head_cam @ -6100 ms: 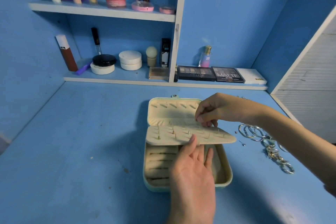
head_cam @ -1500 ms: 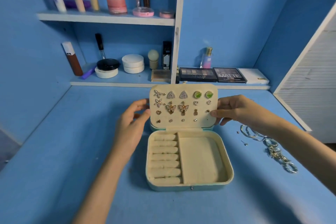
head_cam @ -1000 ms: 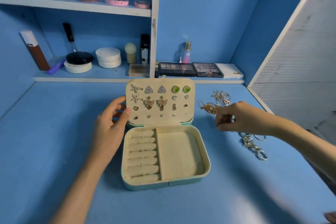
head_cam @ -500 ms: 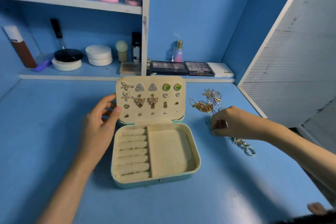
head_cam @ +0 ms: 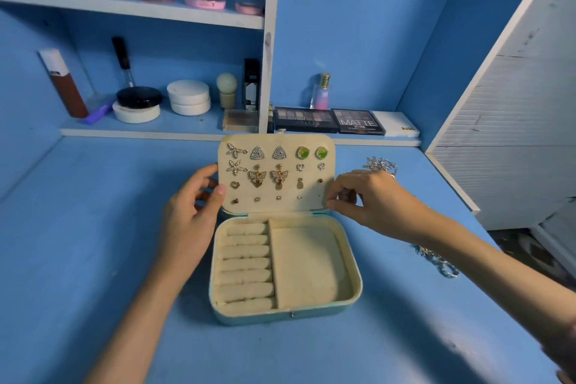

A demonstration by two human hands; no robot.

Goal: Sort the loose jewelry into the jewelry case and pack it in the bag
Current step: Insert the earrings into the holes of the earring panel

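Squarely between the hands, a mint-green, cream-lined rectangular jewelry case (head_cam: 356,288) lies open. The left hand (head_cam: 190,218) grips the left edge of its upright, earring-studded cream panel (head_cam: 311,184). The right hand (head_cam: 371,199) curls its fingertips at the right edge, their hold unclear. Loose silver chains (head_cam: 444,266) lie outside the right wrist.

Your jewelry case (head_cam: 249,319) is teal outside, cream inside. Two green earrings (head_cam: 303,153) sit at one o'clock on its panel (head_cam: 286,140). Your table (head_cam: 93,227) is blue.
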